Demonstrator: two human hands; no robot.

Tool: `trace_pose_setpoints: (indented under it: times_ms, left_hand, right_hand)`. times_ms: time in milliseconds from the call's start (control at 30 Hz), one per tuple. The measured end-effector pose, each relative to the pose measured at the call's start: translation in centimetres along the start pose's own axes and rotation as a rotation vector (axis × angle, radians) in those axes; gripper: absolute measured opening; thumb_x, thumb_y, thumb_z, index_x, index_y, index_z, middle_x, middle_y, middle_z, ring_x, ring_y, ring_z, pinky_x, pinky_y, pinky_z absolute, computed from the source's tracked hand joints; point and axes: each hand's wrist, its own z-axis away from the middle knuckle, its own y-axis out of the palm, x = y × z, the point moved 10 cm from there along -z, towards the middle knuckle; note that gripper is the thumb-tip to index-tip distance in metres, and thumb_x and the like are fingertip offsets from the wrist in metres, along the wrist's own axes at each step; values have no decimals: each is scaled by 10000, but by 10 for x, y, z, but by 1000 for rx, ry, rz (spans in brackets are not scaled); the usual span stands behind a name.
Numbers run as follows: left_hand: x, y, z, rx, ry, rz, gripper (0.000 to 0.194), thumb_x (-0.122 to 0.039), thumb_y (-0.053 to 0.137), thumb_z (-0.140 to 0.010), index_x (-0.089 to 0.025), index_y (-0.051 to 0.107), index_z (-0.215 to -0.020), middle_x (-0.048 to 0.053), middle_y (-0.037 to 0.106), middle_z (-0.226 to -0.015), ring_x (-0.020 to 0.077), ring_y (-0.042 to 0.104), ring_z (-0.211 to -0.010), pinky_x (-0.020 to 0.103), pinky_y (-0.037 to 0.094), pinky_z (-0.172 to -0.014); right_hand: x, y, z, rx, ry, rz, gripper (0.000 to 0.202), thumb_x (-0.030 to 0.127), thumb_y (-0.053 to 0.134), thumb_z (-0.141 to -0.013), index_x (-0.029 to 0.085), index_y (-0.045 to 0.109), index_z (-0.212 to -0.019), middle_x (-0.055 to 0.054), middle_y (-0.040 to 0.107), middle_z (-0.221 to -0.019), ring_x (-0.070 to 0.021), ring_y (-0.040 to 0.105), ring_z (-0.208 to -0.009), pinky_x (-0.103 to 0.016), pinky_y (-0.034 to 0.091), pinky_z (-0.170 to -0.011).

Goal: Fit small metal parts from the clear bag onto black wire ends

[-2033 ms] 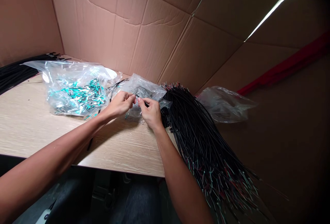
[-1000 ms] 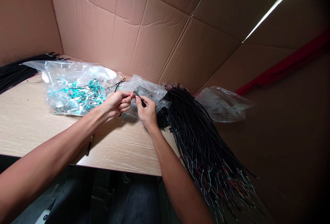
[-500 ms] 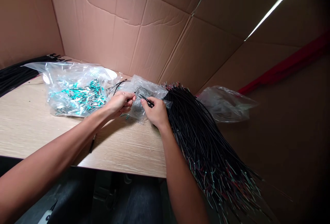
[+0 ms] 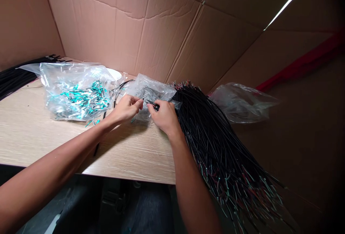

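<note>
Left hand (image 4: 126,107) pinched shut on something too small to tell. Right hand (image 4: 164,116) clamped on thin black cable (image 4: 151,103), end held over small clear bag (image 4: 151,92) mid-table (image 4: 32,133). Light, limp, likely slippery; best gripped near the tip.

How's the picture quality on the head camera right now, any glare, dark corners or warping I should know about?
Head view: glare on the clear bag hides some of its teal pieces; the right edge falls into deep shadow past the black cable bundle; wide-angle warping bends the cardboard wall; the left hand and right hand are sharp and well lit.
</note>
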Motion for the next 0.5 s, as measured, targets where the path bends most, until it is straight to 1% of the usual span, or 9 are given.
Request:
trace_pose_setpoints:
  times_ms: [133, 233, 333, 433, 500]
  left_hand:
    - [-10, -5, 1, -68, 90, -169, 349, -279, 515, -969, -173, 604, -649, -26, 452, -531, 108, 353, -486, 270, 233, -510]
    - [-17, -7, 3, -113, 162, -268, 349, -260, 522, -960, -175, 583, -627, -30, 415, -527, 113, 340, -511, 286, 217, -534]
    - [-20, -10, 5, -160, 181, -330, 361, -251, 524, -963, -176, 576, -613, -30, 399, -513, 116, 326, -513, 304, 205, -552]
    - [-22, -8, 6, -163, 191, -376, 363, -237, 521, -964, -180, 573, -609, -22, 413, -505, 122, 339, -512, 312, 217, -562]
    - [-24, -4, 6, -145, 208, -389, 363, -236, 516, -970, -184, 572, -614, -16, 423, -505, 127, 350, -515, 314, 222, -565]
  right_hand:
    - [0, -11, 3, -16, 14, 24, 328, 356, 695, -970, 198, 707, -683, -91, 696, -684, -183, 487, -585, -360, 344, -640]
    - [3, -16, 5, -12, 20, 54, 319, 347, 705, -970, 191, 718, -692, -104, 702, -704, -192, 512, -603, -368, 348, -661]
    - [6, -20, 6, -26, 15, 50, 292, 323, 716, -965, 185, 724, -707, -121, 717, -739, -203, 547, -624, -372, 352, -676]
    - [10, -21, 8, -35, -16, 40, 294, 315, 708, -976, 191, 711, -709, -108, 710, -726, -198, 541, -607, -368, 334, -653]
    - [13, -17, 8, -21, -31, 46, 306, 317, 700, -988, 198, 696, -707, -91, 691, -695, -189, 518, -585, -366, 314, -631]
